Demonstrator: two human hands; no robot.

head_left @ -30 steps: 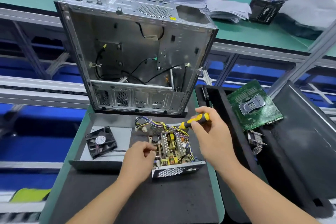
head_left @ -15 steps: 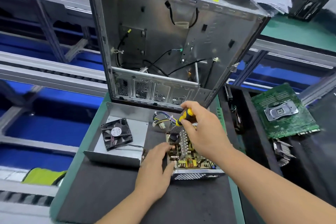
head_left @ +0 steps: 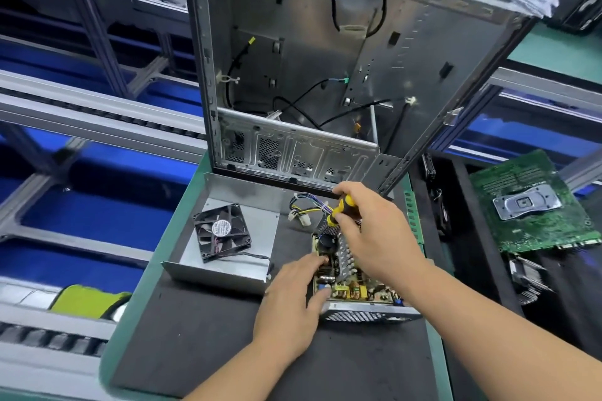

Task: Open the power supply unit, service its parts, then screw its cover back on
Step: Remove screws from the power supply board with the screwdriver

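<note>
The open power supply unit (head_left: 358, 311) lies on a black mat, its yellow circuit board (head_left: 348, 291) and parts exposed. Its grey metal cover (head_left: 224, 273) lies to the left, with a black fan (head_left: 222, 232) resting in it. A bundle of coloured wires (head_left: 308, 207) trails from the unit's far end. My right hand (head_left: 374, 231) grips a yellow and black screwdriver (head_left: 342, 208), held over the board with the tip hidden behind my hand. My left hand (head_left: 293, 299) rests on the unit's left edge, fingers touching the board.
An empty computer case (head_left: 325, 58) stands open right behind the unit. A green motherboard (head_left: 527, 205) and a heatsink (head_left: 527, 280) lie in black trays at the right. The black mat (head_left: 211, 352) lies on a green bench with conveyor rails at the left.
The view has moved closer and to the left. My right hand has brought the screwdriver down over the board's far end. My left hand stays at the unit's left side.
</note>
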